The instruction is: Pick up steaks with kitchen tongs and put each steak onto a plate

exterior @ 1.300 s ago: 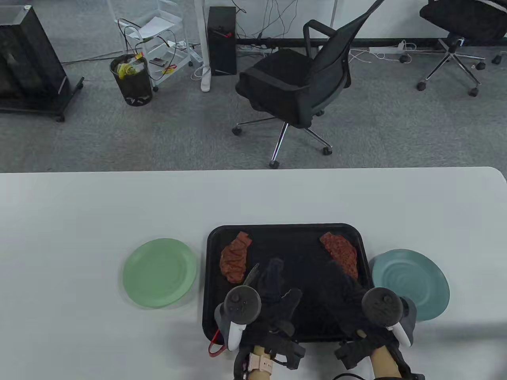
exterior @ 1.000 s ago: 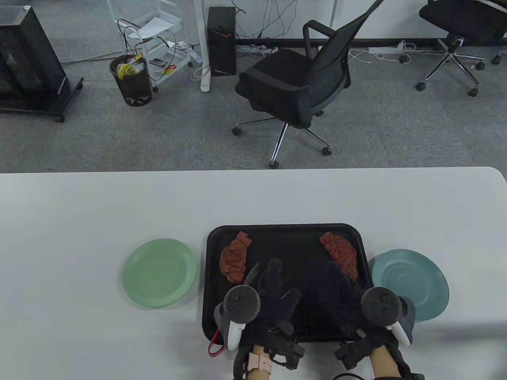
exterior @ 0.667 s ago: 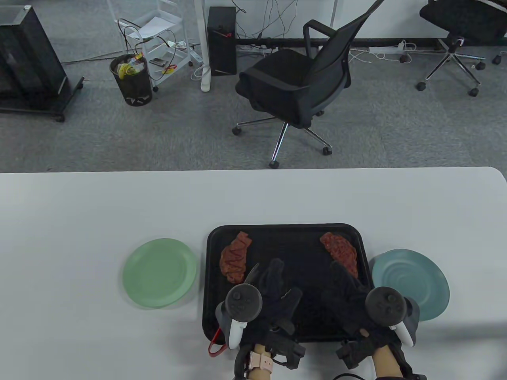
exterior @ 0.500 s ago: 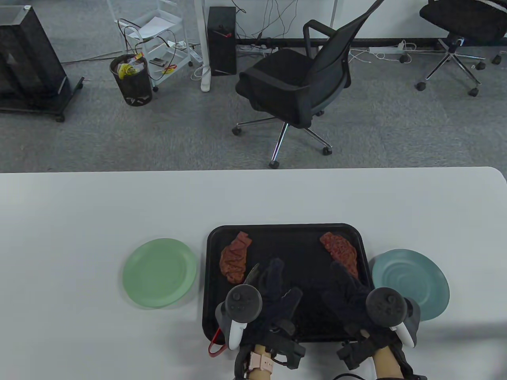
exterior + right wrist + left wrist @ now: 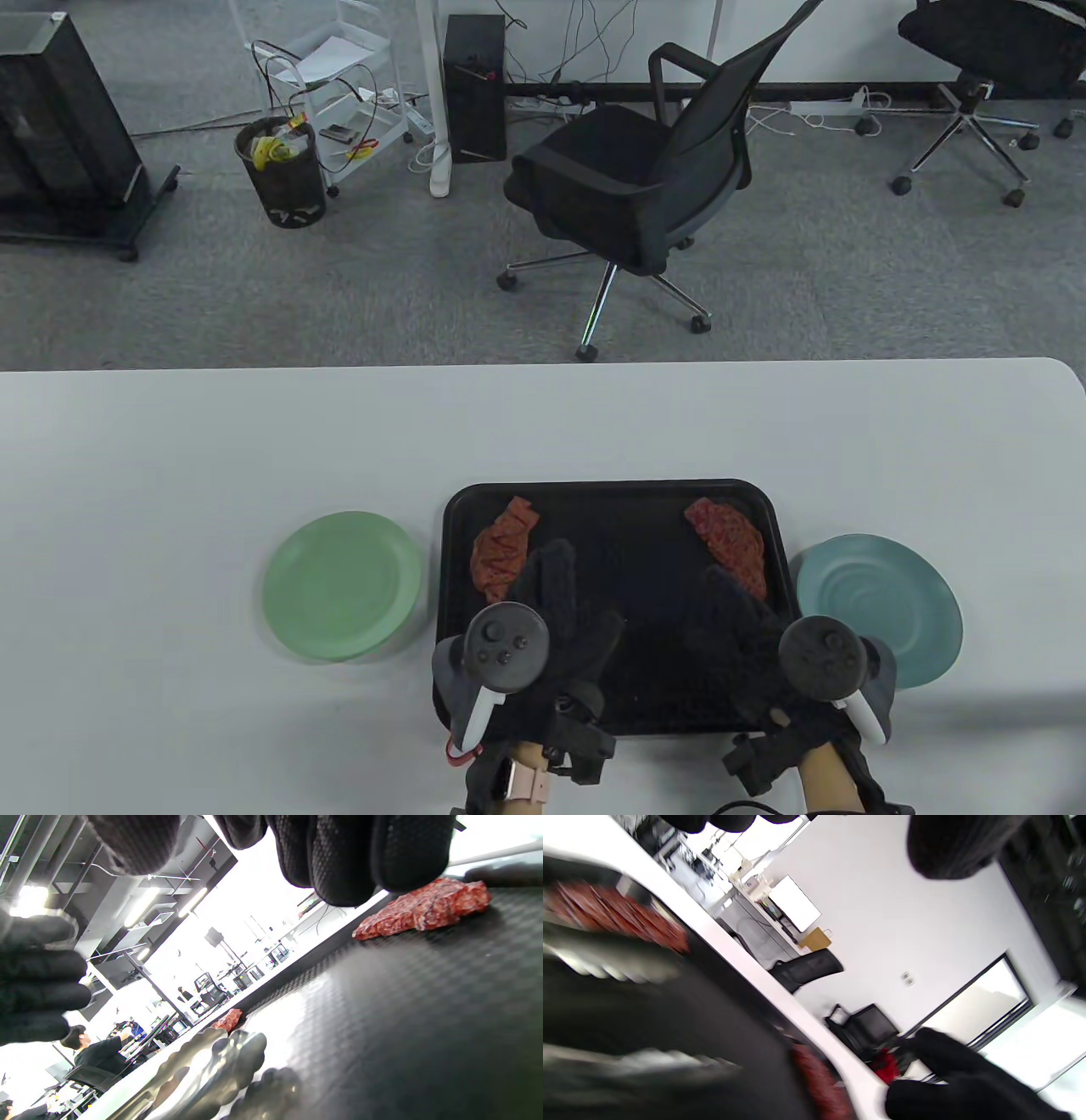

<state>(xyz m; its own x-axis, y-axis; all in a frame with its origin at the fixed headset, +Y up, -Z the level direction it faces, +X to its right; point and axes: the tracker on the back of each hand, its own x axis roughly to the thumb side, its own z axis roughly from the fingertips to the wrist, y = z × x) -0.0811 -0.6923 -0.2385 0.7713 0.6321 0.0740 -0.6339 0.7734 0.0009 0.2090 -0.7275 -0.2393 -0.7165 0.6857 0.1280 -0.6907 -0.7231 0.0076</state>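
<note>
Two red steaks lie on a black tray (image 5: 611, 491): the left steak (image 5: 494, 553) and the right steak (image 5: 731, 543). Silver tongs (image 5: 203, 1069) with scalloped tips lie low over the tray floor. In the left wrist view the tongs (image 5: 606, 961) show as blurred arms. From above they are hidden under my left hand (image 5: 556, 607), which reaches forward with its thumb apart, fingers over the left steak's near edge. I cannot see whether it touches the tongs. My right hand (image 5: 738, 624) hovers over the tray's right half, its fingertips (image 5: 339, 853) relaxed and holding nothing.
A green plate (image 5: 342, 586) sits left of the tray and a teal plate (image 5: 882, 607) sits right of it, both on the white table (image 5: 254, 441). Beyond the table's far edge stand an office chair (image 5: 632, 182) and a bin.
My left hand has shifted left and forward, now covering the tongs' tips and the left steak's near edge. The right hand has barely moved. Steaks and plates are unmoved.
</note>
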